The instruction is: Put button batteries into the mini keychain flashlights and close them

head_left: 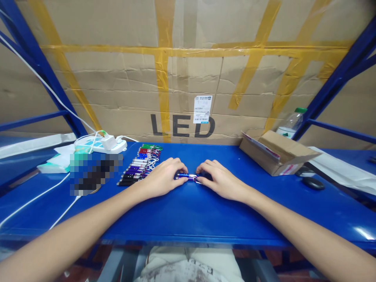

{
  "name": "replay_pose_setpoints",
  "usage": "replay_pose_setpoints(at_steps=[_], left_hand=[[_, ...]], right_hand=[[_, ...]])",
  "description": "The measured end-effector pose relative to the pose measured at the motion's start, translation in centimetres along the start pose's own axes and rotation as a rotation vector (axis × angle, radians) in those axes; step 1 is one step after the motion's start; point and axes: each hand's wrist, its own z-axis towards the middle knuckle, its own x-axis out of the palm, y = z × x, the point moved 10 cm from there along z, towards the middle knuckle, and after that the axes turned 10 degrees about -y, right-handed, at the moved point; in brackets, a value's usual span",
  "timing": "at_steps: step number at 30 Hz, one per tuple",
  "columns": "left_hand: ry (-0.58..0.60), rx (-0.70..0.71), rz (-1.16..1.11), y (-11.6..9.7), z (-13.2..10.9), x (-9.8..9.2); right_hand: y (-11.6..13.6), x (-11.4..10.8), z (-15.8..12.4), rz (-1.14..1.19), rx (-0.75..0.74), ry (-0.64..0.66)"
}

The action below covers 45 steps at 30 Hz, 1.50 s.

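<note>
Between my two hands lies a small purple-blue metallic cylinder [190, 177], just above the blue table. My left hand [167, 176] has its fingers closed on the cylinder's left end. The right end is pinched by the fingers of my right hand [219, 179]. To the left of my left hand, a column of similar slim cylinders [135, 168] with cords is laid out, in green, red, blue, silver, purple and black. My left wrist is close to the lower ones.
An open cardboard box [270, 154] stands at the right, beside a black mouse [313, 183] and a clear bottle [290, 123]. A white power strip [113, 145] with cables and a blurred dark object occupy the left. Taped cardboard [126, 94] rises behind the table [188, 219].
</note>
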Motion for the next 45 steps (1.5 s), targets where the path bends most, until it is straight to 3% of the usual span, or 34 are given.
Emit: replay_pose_setpoints(at_steps=[8,21,29,45], left_hand=[[0.033,0.007,0.003,-0.2,0.0,0.0],[0.028,0.053,-0.002,-0.4,-0.1,0.0],[0.068,0.177,0.027,-1.4,-0.4,0.3],[0.103,0.157,0.083,-1.8,-0.8,0.3]], right_hand=[[1.4,0.2,-0.2,0.013,-0.078,0.032],[1.4,0.0,-0.1,0.028,-0.067,0.016],[2.0,-0.2,-0.3,0.070,-0.081,0.021],[1.9,0.0,-0.3,0.024,-0.107,0.023]])
